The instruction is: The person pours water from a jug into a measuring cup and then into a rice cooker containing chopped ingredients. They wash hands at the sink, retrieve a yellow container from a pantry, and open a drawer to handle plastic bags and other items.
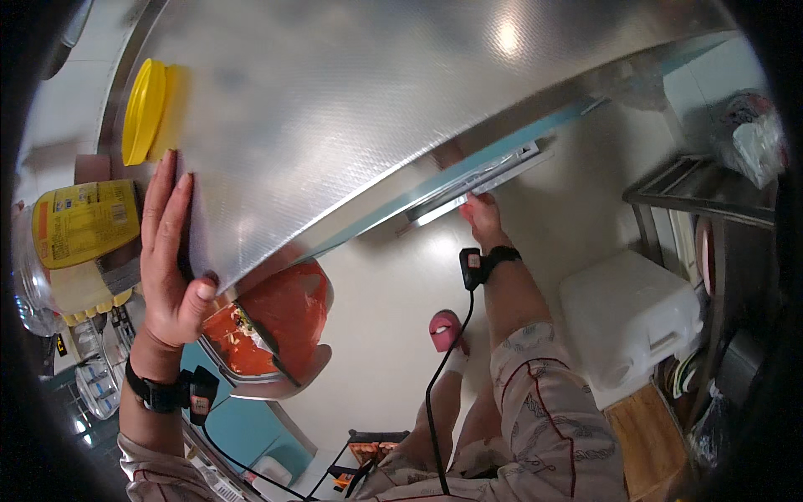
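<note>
My left hand (pixel 166 251) lies against the left end of a textured stainless-steel countertop (pixel 326 125). Its palm is flat, the thumb is spread and nothing is held. Just beyond the fingertips is a yellow plastic lid (pixel 144 113). Below the counter's front edge, my right hand (pixel 483 219) has its fingers curled at the metal handle (pixel 442 210) of a teal cabinet front (pixel 502 150). Those fingertips are partly hidden behind the handle. Each wrist wears a black strap with a small cabled device.
A waste bin lined with a red bag (pixel 301 320) holds food scraps under the counter's left corner. Left of my left hand is a clear jar with a yellow label (pixel 88 219). A white plastic box (pixel 627 314) and a dark metal rack (pixel 702 194) stand on the right.
</note>
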### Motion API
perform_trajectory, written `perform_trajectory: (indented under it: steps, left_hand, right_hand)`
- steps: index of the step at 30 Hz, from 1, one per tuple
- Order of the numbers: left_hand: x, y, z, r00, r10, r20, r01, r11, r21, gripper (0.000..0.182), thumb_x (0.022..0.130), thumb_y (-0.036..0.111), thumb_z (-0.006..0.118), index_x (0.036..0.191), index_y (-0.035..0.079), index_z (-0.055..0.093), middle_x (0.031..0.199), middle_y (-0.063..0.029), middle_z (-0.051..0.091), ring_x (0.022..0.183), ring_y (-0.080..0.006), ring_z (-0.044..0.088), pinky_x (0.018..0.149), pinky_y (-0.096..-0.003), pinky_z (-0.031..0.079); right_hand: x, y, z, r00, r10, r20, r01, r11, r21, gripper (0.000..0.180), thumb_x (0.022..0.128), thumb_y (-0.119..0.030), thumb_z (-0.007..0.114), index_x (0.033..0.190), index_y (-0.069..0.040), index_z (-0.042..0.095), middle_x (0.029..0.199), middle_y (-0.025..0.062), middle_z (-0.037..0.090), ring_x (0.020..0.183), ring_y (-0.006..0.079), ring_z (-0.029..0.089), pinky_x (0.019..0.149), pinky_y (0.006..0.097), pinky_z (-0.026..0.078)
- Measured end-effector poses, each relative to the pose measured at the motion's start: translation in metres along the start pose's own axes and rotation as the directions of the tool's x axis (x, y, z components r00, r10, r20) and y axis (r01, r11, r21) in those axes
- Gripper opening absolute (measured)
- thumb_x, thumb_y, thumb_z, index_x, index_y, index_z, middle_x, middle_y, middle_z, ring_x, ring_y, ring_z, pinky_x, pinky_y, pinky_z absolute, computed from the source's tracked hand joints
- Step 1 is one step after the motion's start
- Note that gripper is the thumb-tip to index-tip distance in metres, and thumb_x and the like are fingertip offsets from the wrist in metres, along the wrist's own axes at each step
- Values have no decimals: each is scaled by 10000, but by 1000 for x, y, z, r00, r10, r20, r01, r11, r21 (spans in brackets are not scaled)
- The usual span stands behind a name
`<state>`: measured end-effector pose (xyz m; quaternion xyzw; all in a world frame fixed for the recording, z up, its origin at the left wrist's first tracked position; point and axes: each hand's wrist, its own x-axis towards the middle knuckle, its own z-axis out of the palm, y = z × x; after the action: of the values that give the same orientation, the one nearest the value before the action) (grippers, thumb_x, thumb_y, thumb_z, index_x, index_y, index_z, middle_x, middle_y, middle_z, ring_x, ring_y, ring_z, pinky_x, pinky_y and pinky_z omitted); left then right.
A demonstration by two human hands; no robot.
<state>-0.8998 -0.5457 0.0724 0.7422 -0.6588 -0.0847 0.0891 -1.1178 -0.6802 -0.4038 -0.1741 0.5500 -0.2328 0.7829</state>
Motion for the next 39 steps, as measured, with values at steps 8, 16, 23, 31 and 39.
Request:
perform_trajectory:
  steps: [8,16,23,31,39]
  left_hand:
    - [0,0,-1,1000,18,15,-20,992,126,735,833,570,380,1361,60,331,1441,-196,203,1330,-343,214,1071,-443,189]
    - [-1,1,0,1000,16,27,-20,988,154,738,835,583,355,1373,79,311,1445,-181,201,1332,-332,213,1075,-444,181]
    - [-2,-5,-1,999,14,43,-22,985,172,747,827,592,352,1378,89,303,1447,-180,192,1333,-334,209,1075,-448,182]
    - [-4,-6,-2,999,-9,48,0,983,185,789,806,635,353,1378,93,302,1448,-180,189,1329,-346,210,1066,-470,200]
    - [-5,-9,-3,999,-31,44,25,990,141,857,766,691,371,1377,94,303,1450,-182,176,1329,-334,215,1063,-472,209]
  right_hand:
    - [-69,31,-99,993,-19,-119,-16,958,-287,167,862,-149,576,959,-35,500,844,70,573,682,164,591,592,294,524]
    - [-107,49,-153,993,42,-107,-66,969,-237,176,876,-144,557,988,-39,472,866,68,571,705,176,599,613,298,520]
    - [-115,65,-176,980,-150,-132,63,860,-507,174,863,-109,558,988,-13,485,934,100,576,830,240,617,726,348,516]
    - [-93,18,-59,777,-410,477,515,-21,-857,167,835,-161,487,897,-28,565,952,176,592,899,350,571,749,435,469]
    - [-29,3,18,934,-170,315,274,-227,-935,304,897,-241,425,853,-25,634,782,174,644,752,330,640,676,432,516]
